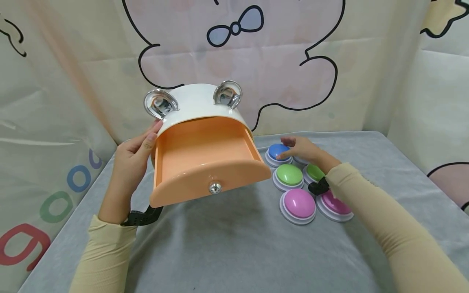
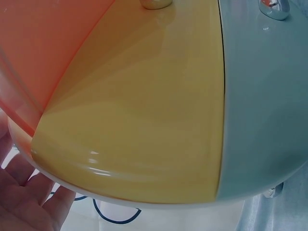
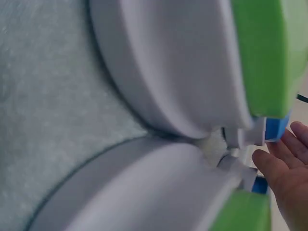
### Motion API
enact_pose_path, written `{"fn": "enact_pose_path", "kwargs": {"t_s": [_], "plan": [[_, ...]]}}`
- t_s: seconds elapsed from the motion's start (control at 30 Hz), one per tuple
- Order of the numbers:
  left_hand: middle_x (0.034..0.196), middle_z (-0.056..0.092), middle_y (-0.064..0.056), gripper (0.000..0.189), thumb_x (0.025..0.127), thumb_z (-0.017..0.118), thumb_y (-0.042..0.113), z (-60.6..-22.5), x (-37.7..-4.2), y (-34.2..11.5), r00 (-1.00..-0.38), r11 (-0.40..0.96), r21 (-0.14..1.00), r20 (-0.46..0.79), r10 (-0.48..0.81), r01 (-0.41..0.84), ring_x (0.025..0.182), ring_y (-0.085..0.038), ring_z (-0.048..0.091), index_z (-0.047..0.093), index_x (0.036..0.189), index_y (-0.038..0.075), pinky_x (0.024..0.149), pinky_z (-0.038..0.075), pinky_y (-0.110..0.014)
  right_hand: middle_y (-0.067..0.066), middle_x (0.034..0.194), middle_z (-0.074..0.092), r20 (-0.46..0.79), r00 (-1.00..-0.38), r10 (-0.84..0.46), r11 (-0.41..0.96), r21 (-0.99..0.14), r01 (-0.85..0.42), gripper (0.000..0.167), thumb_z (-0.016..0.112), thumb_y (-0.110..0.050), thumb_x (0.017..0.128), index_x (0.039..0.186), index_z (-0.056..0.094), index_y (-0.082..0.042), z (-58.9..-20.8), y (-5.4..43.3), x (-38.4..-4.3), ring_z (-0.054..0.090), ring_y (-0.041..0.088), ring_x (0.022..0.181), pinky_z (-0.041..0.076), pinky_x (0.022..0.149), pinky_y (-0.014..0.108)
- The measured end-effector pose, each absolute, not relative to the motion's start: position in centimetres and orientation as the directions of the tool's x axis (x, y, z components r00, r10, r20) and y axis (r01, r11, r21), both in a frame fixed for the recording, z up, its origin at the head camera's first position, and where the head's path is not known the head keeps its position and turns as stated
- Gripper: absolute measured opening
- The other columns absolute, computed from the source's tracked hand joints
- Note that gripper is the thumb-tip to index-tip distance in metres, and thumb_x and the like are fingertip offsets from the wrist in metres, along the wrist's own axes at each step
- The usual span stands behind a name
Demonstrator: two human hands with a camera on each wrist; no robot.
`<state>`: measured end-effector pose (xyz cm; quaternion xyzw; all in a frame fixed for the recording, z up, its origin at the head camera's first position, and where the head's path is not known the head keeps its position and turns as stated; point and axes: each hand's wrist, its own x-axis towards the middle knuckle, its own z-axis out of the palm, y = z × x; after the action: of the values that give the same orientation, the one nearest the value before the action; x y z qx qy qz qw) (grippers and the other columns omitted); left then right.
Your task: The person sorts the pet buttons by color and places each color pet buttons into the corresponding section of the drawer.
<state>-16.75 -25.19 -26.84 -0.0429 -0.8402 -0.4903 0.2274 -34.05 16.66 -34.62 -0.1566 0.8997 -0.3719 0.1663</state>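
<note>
My left hand grips the left side of a white rounded drawer box with silver ears, held tilted above the table. Its orange drawer, with a silver knob, is pulled out and has nothing in it. The left wrist view shows a yellow drawer front and a blue-green one below the orange drawer. Over the blue push button is my right hand, its thumb at the button's dome and its fingers loosely extended.
Two green buttons and two pink buttons stand in front of the blue one on the grey cloth. Another button base is partly hidden under the right hand. A printed curtain hangs behind the table.
</note>
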Motion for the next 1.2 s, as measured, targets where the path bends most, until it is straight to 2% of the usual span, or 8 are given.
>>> {"fn": "enact_pose_path", "kwargs": {"t_s": [0.23, 0.6, 0.87, 1.2], "plan": [[0.144, 0.056, 0.01, 0.037, 0.102, 0.052, 0.039, -26.9, -16.8, -25.2, -0.89, 0.512, 0.804, 0.43, -0.152, 0.301, 0.14, -0.005, 0.046, 0.06, 0.137, 0.029, 0.111, 0.044, -0.021, 0.024, 0.159, 0.031, -0.225, -0.899, -0.376, 0.756, -0.636, -0.157, 0.094, 0.08, -0.038, 0.083, 0.155, 0.031, -0.002, -35.4, 16.5, -34.2, 0.03, 0.041, 0.148, 0.025, 0.123, 0.055], [0.146, 0.054, 0.01, 0.039, 0.102, 0.051, 0.042, -26.8, -16.8, -25.3, -0.893, 0.517, 0.807, 0.42, -0.16, 0.286, 0.142, -0.006, 0.044, 0.059, 0.138, 0.028, 0.112, 0.043, -0.024, 0.024, 0.159, 0.031, -0.239, -0.916, -0.323, 0.758, -0.644, -0.099, 0.093, 0.081, -0.036, 0.082, 0.156, 0.031, -0.008, -35.8, 16.2, -34.2, 0.031, 0.042, 0.147, 0.028, 0.122, 0.057], [0.148, 0.053, 0.008, 0.039, 0.103, 0.049, 0.044, -26.9, -16.9, -25.2, -0.896, 0.53, 0.8, 0.416, -0.154, 0.28, 0.142, -0.006, 0.044, 0.058, 0.138, 0.03, 0.112, 0.043, -0.028, 0.025, 0.159, 0.032, -0.143, -0.935, -0.325, 0.709, -0.691, -0.141, 0.092, 0.081, -0.036, 0.082, 0.155, 0.033, -0.008, -33.2, 16.3, -33.1, 0.032, 0.043, 0.146, 0.03, 0.121, 0.057], [0.147, 0.053, 0.008, 0.038, 0.103, 0.05, 0.043, -26.9, -16.9, -25.1, -0.893, 0.522, 0.803, 0.422, -0.154, 0.289, 0.142, -0.006, 0.044, 0.059, 0.138, 0.031, 0.113, 0.043, -0.029, 0.021, 0.161, 0.031, -0.112, -0.936, -0.333, 0.67, -0.726, -0.152, 0.09, 0.083, -0.038, 0.08, 0.154, 0.037, -0.015, -29.8, 16.1, -31.7, 0.029, 0.041, 0.149, 0.032, 0.119, 0.059]]}}
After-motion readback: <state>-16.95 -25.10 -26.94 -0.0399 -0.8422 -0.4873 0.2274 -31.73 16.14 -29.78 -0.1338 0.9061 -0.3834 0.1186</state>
